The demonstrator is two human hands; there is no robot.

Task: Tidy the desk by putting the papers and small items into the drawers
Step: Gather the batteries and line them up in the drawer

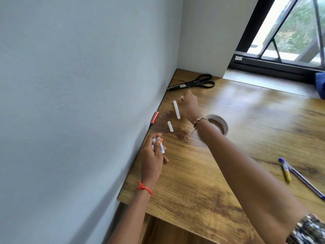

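Left hand (151, 156) grips batteries (161, 147). Right hand (190, 106) meets a white piece (182, 97) at its fingertips; whether it pinches cannot be told. Beside it lie the long stick (176, 110) and short stick (170, 126), probably chalk: light, brittle, prone to roll. Pinch mid-length.

Red knotted thread (143, 188) behind left hand (151, 155), gold-tone chain bracelet (200, 120) behind right hand (190, 106), mottled patterned sleeve (307, 229) well up right arm.
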